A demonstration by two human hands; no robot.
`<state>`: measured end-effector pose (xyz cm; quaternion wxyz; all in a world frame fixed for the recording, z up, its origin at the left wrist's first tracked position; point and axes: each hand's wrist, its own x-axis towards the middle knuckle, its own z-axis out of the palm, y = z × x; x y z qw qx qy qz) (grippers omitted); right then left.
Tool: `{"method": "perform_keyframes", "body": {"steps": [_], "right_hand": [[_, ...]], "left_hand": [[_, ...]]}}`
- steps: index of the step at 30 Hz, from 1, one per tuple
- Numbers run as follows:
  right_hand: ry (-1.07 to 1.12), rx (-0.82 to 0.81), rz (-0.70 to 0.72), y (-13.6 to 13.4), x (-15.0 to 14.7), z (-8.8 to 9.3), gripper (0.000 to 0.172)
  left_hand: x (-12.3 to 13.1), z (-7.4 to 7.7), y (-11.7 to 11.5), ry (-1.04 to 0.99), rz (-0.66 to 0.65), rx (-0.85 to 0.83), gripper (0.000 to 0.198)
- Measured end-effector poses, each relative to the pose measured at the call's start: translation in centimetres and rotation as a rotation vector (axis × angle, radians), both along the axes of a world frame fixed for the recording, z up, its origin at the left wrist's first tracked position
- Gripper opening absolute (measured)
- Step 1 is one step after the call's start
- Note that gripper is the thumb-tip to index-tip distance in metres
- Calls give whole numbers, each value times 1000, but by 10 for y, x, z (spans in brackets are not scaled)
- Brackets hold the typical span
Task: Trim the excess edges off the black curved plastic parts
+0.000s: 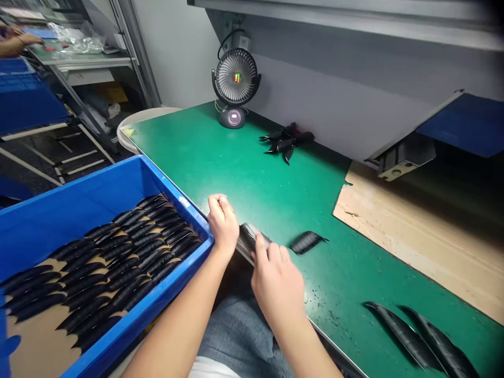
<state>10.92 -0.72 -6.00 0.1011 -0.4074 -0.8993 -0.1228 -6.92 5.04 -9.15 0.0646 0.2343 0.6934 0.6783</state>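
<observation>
Black and glossy, the thin curved part [249,240] sits at the near edge of the green mat [252,173], pinched between both hands. It looks like moulded plastic: light, fairly stiff along its length, probably a little springy, and smooth enough to slip, so the ends and narrow edges seem the best places to take it. The left hand [222,224] is curled shut over the part's left end, knuckles up, resting against the corner of the blue bin [118,184]. The right hand [277,283] closes on the right end from above, fingers [271,253] bent over it and wrist angled in from the near edge; how much of the part lies under the palm I cannot tell. Both forearms come up from below the near edge. A short ribbed black piece [306,242] lies just beside the right hand on the mat, and two long black blades [417,336] lie toward the near right corner. Rows of similar blades [118,257] fill the bin.
</observation>
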Motion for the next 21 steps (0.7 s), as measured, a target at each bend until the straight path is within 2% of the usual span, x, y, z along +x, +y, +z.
{"method": "perform_keyframes", "body": {"steps": [3,6,13,17,21], "right_hand": [[-62,117,62,-6,3,1,50],[-79,173,42,-11,0,0,48],[-63,148,-30,-29,6,0,55],[36,74,-81,-19,-3,-4,45],[116,-33,-206,-16,4,-5,35]], "left_hand": [[1,1,0,16,10,5,18],[2,0,-1,32,20,7,17],[2,-3,-3,77,13,-16,18],[2,-4,-3,98,17,-27,19],[2,-4,-3,112,6,-35,20]]}}
